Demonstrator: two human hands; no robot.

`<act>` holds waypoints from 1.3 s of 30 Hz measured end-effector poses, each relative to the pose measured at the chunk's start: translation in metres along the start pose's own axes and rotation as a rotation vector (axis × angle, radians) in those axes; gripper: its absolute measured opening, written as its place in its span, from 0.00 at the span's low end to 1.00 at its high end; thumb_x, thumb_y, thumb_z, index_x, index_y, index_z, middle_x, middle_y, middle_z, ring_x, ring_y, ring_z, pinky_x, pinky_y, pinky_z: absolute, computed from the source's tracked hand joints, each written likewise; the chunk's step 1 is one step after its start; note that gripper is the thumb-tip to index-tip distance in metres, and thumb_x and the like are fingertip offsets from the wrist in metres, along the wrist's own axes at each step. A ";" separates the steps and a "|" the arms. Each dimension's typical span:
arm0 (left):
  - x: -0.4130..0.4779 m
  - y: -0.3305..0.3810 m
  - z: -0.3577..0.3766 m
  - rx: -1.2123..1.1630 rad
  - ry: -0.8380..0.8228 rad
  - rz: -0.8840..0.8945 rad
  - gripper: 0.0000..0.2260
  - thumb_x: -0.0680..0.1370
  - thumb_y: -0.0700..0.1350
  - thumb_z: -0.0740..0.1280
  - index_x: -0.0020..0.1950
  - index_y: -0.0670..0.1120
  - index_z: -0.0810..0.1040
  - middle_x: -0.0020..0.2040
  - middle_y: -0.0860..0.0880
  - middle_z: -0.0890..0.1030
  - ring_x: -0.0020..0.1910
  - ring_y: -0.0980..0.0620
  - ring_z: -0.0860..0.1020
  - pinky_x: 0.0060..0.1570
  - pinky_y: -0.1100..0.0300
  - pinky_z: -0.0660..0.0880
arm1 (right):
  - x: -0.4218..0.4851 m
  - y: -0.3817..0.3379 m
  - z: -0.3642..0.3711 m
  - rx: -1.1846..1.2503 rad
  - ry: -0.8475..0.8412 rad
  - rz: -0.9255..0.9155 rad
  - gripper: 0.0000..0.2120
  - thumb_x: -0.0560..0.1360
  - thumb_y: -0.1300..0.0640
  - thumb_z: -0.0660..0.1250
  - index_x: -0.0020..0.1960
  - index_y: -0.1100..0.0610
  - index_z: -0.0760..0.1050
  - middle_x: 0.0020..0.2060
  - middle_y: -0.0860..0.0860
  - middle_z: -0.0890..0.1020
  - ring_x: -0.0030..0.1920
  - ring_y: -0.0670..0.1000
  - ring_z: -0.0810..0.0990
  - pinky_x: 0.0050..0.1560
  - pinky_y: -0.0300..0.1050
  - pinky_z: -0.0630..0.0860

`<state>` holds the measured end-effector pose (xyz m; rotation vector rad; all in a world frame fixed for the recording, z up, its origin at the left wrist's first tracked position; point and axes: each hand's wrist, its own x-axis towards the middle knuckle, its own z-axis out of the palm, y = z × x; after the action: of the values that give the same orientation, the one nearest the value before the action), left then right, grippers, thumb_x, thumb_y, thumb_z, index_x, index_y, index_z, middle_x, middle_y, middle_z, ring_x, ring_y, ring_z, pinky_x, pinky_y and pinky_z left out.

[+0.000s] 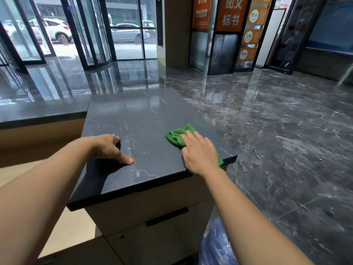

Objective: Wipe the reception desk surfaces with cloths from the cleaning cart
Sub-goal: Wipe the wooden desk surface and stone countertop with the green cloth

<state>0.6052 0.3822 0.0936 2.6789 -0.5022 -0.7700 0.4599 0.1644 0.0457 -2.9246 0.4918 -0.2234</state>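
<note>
You have only one view, from the camera on your head. It faces forward and down, and it is close to the desk (137, 115), whose top fills the middle of the picture. Your left hand (110, 148) and right hand (200, 153) reach in from the bottom corners. The wide lens takes also the floor (277, 131) and the glass doors (86, 31) far behind.

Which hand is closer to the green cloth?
Right. The right hand presses flat on the green cloth; the left hand rests on the bare desk top, apart, to the cloth's left.
</note>
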 end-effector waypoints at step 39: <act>0.044 -0.122 -0.037 -0.856 0.332 -0.137 0.27 0.76 0.38 0.69 0.74 0.40 0.65 0.70 0.44 0.72 0.69 0.45 0.69 0.68 0.52 0.64 | 0.188 -0.163 0.044 0.133 -0.057 0.301 0.30 0.79 0.57 0.50 0.80 0.56 0.49 0.79 0.55 0.47 0.78 0.57 0.43 0.76 0.56 0.39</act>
<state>0.6909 0.4799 0.0573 1.9699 0.0964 -0.4124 0.6939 0.2596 0.0556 -2.6757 0.8610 -0.1271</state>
